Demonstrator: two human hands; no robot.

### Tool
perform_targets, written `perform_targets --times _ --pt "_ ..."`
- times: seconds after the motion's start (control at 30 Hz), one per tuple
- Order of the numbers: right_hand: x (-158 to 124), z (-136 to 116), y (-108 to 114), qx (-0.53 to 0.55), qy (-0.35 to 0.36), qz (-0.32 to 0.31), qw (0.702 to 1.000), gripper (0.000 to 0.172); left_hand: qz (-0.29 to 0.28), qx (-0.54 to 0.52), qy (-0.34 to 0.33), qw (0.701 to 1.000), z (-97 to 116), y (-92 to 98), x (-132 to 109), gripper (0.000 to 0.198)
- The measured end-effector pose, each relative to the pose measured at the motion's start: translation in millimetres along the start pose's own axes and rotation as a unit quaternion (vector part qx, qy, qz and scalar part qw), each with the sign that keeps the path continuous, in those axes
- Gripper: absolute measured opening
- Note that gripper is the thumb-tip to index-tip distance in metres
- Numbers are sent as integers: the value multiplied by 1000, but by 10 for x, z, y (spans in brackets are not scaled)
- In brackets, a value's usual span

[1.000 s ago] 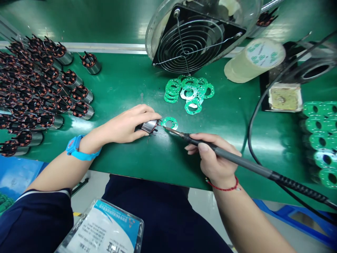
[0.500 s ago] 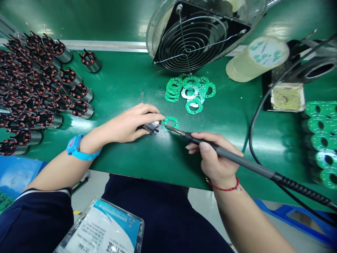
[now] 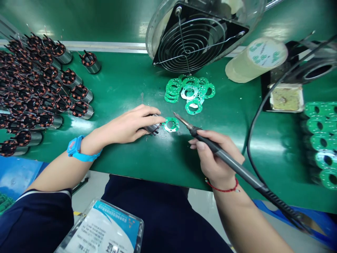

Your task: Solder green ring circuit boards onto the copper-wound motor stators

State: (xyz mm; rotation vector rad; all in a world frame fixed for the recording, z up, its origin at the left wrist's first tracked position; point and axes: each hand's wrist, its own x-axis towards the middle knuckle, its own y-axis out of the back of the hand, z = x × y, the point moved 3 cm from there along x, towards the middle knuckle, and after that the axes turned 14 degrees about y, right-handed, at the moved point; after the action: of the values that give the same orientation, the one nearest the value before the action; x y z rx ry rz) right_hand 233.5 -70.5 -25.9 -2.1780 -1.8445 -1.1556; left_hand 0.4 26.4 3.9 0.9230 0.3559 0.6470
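My left hand point(image 3: 131, 124) is closed around a motor stator point(image 3: 152, 127), a silver cylinder lying on its side with its wired end to the right. A green ring-shaped circuit board point(image 3: 171, 124) lies flat against that end, and my index fingertip reaches the board's left edge. My right hand point(image 3: 217, 154) grips a soldering iron point(image 3: 229, 161) by its dark handle. The iron's tip is raised just above and right of the board, apart from it. My fingers hide most of the stator's body.
Many motor stators point(image 3: 34, 91) crowd the left side. Loose ring boards point(image 3: 191, 91) lie below a fan point(image 3: 188, 45). Right of them are a tape-wrapped roll point(image 3: 255, 59), a soldering sponge point(image 3: 286, 98) and rows of boards point(image 3: 322, 142). The iron's cable point(image 3: 251, 140) loops at the right.
The soldering iron has lifted off the board's left edge and moved up and right with my right hand. My left hand still holds the stator in nearly the same place.
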Motion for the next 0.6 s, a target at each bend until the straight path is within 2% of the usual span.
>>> perform_targets --times 0.17,0.23,0.43,0.6 --pt "55 -25 -27 -20 66 -48 996 26 8 16 -4 1000 3 -7 -3 44" --pt "61 -19 -34 -24 69 -58 996 28 12 21 -8 1000 6 -9 -4 43" --pt "97 -66 -22 -4 0 -74 997 37 13 4 4 1000 22 2 -19 46" --pt "212 -174 -103 -48 -67 -136 987 29 33 -88 86 992 12 32 -40 47"
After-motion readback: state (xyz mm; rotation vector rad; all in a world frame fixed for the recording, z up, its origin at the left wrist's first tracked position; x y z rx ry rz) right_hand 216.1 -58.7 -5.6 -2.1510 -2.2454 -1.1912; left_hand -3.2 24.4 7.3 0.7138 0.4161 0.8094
